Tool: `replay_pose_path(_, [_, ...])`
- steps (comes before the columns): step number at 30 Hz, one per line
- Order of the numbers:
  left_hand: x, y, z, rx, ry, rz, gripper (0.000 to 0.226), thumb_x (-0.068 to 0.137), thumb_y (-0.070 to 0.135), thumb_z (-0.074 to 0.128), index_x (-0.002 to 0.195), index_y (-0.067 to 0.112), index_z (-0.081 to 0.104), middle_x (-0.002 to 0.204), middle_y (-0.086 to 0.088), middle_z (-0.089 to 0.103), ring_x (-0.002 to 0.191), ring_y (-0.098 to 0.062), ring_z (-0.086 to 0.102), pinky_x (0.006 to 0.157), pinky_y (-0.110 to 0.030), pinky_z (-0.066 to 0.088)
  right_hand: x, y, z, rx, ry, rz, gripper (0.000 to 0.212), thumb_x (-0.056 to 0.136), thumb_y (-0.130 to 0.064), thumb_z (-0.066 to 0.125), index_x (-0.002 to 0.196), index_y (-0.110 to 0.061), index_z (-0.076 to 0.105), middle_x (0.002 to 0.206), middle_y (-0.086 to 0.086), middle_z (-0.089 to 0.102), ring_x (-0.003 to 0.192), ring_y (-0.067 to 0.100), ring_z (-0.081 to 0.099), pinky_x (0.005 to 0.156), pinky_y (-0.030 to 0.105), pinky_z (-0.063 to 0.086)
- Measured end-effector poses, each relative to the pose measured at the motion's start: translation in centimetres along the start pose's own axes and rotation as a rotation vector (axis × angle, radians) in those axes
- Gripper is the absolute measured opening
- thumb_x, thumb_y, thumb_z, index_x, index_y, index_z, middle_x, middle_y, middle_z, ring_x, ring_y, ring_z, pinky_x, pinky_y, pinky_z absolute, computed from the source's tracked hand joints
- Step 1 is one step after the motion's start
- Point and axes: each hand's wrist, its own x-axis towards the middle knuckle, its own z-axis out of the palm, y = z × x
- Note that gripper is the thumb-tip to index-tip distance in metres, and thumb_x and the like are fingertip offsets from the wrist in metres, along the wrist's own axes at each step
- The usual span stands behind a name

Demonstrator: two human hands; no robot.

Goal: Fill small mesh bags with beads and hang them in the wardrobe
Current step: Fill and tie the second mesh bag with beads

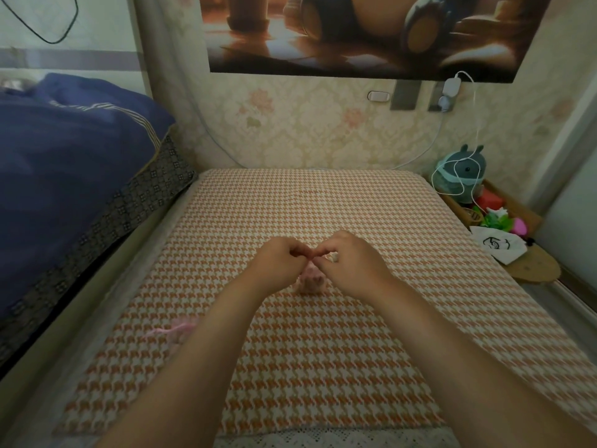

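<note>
A small pink mesh bag (310, 280) sits on the orange houndstooth table cover (323, 202), mostly hidden between my hands. My left hand (280, 266) and my right hand (353, 260) meet just above it, fingertips curled and pinching at the bag's top; the drawstring itself is too small to make out. A second pink mesh bag (177, 331) lies flat on the cover at the left, partly behind my left forearm. No loose beads are visible.
A bed with a dark blue quilt (74, 163) borders the table on the left. At the right stand a grey plush toy (460, 174), a white drawstring pouch (497, 245) and colourful items on a low wooden shelf. A white charger cable (475, 124) hangs from the wall.
</note>
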Motion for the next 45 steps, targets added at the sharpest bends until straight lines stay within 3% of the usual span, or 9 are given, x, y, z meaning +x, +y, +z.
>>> replay_pose_path(9, [1.8,-1.0,0.4,-0.084,0.067,-0.032,0.025,0.091,0.002,0.053,0.094,0.018,0.072,0.089,0.003,0.074,0.079,-0.018,0.073,0.070,-0.037,0.061,0.4,0.6,0.5,0.129,-0.106,0.116,0.018,0.088,-0.039,0.061,0.094,-0.039,0.078,0.093,-0.017,0.074,0.086,0.014,0.072,0.081,0.045,0.060])
replay_pose_path(12, [2.4,-1.9,0.8,-0.017,0.132,-0.005,0.028,0.091,0.003,0.051,0.099,0.021,0.071,0.097,0.006,0.072,0.083,-0.015,0.068,0.073,-0.030,0.055,0.8,0.9,0.6,0.142,-0.099,0.103,0.021,0.091,-0.031,0.058,0.092,-0.031,0.080,0.072,-0.019,0.072,0.060,0.011,0.066,0.063,0.044,0.060])
replay_pose_path(17, [4.1,-5.2,1.4,0.254,0.153,0.040,0.042,0.093,0.006,0.052,0.129,0.026,0.062,0.133,0.001,0.055,0.119,-0.018,0.055,0.100,-0.029,0.045,1.2,1.1,0.2,0.168,-0.077,0.087,0.025,0.096,-0.024,0.056,0.098,-0.032,0.080,0.064,-0.004,0.071,0.039,0.006,0.043,0.045,0.026,0.038])
replay_pose_path(21, [5.5,-6.7,2.1,0.378,0.033,0.131,0.047,0.095,0.009,0.051,0.138,0.027,0.056,0.145,-0.002,0.049,0.132,-0.021,0.046,0.111,-0.038,0.039,1.2,1.2,0.3,0.171,-0.080,0.060,0.024,0.096,-0.024,0.057,0.100,-0.034,0.079,0.074,-0.010,0.073,0.043,0.005,0.051,0.048,0.026,0.046])
replay_pose_path(24, [6.4,-6.7,2.5,0.471,-0.026,0.199,0.046,0.092,0.012,0.052,0.127,0.039,0.062,0.127,0.002,0.063,0.114,-0.023,0.056,0.097,-0.043,0.049,1.4,1.4,0.5,0.168,-0.075,0.052,0.025,0.095,-0.023,0.057,0.102,-0.032,0.080,0.076,-0.019,0.069,0.047,0.003,0.056,0.049,0.019,0.044])
replay_pose_path(26, [6.8,-6.4,2.5,0.478,-0.052,0.230,0.048,0.083,0.005,0.055,0.089,0.051,0.068,0.084,0.007,0.067,0.079,-0.019,0.057,0.072,-0.038,0.052,1.4,1.4,0.5,0.166,-0.076,0.052,0.025,0.095,-0.022,0.057,0.100,-0.031,0.080,0.070,-0.020,0.067,0.042,0.003,0.051,0.044,0.016,0.038])
replay_pose_path(29, [7.1,-5.8,2.6,0.432,-0.035,0.223,0.049,0.082,-0.001,0.057,0.047,0.032,0.051,0.055,0.008,0.048,0.057,-0.017,0.046,0.055,-0.030,0.037,1.4,1.2,0.6,0.153,-0.077,0.041,0.027,0.094,-0.023,0.058,0.090,-0.039,0.079,0.077,-0.023,0.070,0.052,0.014,0.063,0.051,0.034,0.054])
replay_pose_path(35, [6.4,-5.3,1.9,0.181,0.023,0.103,0.020,0.093,0.018,0.065,0.113,0.019,0.067,0.094,0.004,0.065,0.079,-0.011,0.061,0.065,-0.020,0.045,1.3,0.8,0.6,0.129,-0.064,0.062,0.024,0.094,-0.026,0.058,0.098,-0.038,0.078,0.089,-0.022,0.071,0.072,0.025,0.072,0.067,0.047,0.061])
replay_pose_path(45, [1.8,-0.2,1.4,-0.076,0.154,0.215,0.006,0.088,0.024,0.072,0.093,0.023,0.071,0.081,0.012,0.069,0.076,-0.002,0.065,0.072,-0.018,0.053,0.4,0.4,-0.2,0.058,-0.080,0.097,0.024,0.095,-0.025,0.054,0.098,-0.028,0.078,0.087,-0.005,0.075,0.073,0.015,0.069,0.071,0.044,0.060])
